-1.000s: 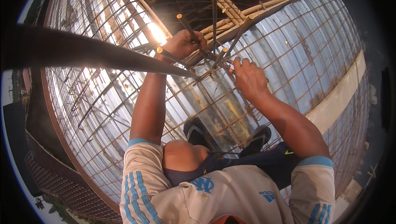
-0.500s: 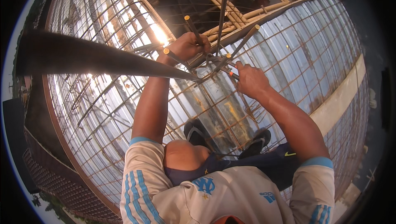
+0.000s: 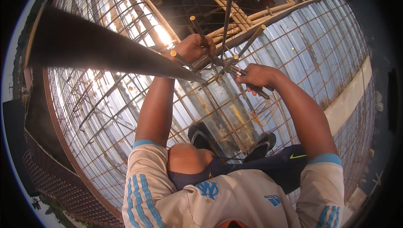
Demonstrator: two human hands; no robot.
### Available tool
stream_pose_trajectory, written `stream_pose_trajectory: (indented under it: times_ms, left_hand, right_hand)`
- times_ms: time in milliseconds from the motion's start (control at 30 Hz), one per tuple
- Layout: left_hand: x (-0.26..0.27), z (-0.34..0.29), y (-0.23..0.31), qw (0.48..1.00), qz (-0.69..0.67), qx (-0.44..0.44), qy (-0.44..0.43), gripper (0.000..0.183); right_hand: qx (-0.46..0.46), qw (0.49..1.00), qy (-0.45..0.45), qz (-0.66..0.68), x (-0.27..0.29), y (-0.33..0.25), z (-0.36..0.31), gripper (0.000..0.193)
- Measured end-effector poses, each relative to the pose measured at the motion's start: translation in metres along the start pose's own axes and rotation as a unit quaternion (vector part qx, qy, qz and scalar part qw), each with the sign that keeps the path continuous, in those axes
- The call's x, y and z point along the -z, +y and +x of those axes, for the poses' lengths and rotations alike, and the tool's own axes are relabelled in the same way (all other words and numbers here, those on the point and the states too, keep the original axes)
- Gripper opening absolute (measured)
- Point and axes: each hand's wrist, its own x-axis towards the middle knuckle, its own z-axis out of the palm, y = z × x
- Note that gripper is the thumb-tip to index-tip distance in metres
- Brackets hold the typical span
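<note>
Up top, both hands grip: left hand [image 3: 194, 47] on ribbed steel bars [image 3: 226, 22], right hand [image 3: 257, 76] on a dark-handled tool [image 3: 256, 90].

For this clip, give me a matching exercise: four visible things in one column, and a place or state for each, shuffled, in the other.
Things:
1. left hand
2. right hand
3. sandals
4. bamboo poles

Places or states:
A. stacked beyond the slab edge, at the top of the view
B. gripping an upright bar in the rebar cluster
C. standing on the rebar mesh
D. holding a dark-handled tool

Pairs: 1-B, 2-D, 3-C, 4-A
</note>
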Motion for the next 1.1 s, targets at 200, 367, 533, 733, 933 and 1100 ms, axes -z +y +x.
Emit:
stream_pose_trajectory:
  times_ms: [200,367,533,733,933,1100]
  left_hand:
    - [0.0,0.005,-0.006,1.0,0.018,0.009,-0.003,0.005]
    - [0.001,0.005,0.0,0.999,0.031,0.032,-0.012,0.008]
    - [0.001,0.007,-0.009,0.998,0.056,0.025,-0.007,0.011]
    - [-0.001,0.006,-0.003,0.999,0.043,0.019,-0.002,0.009]
    - [-0.003,0.004,-0.002,1.0,0.021,-0.002,0.013,0.005]
    - [0.0,0.002,-0.005,0.999,0.037,0.007,0.016,0.005]
  right_hand:
    - [0.008,0.981,-0.091,0.17,0.007,0.012,-0.004,0.037]
    - [0.007,0.998,0.06,-0.024,-0.007,-0.002,-0.013,0.037]
    - [0.069,0.873,0.349,-0.334,-0.049,-0.006,-0.025,0.037]
    - [0.11,0.751,0.476,-0.445,-0.067,0.008,-0.027,0.035]
    - [0.143,0.894,0.314,-0.287,-0.032,0.027,-0.011,0.041]
    - [0.041,0.998,-0.015,0.045,0.011,0.014,-0.013,0.035]
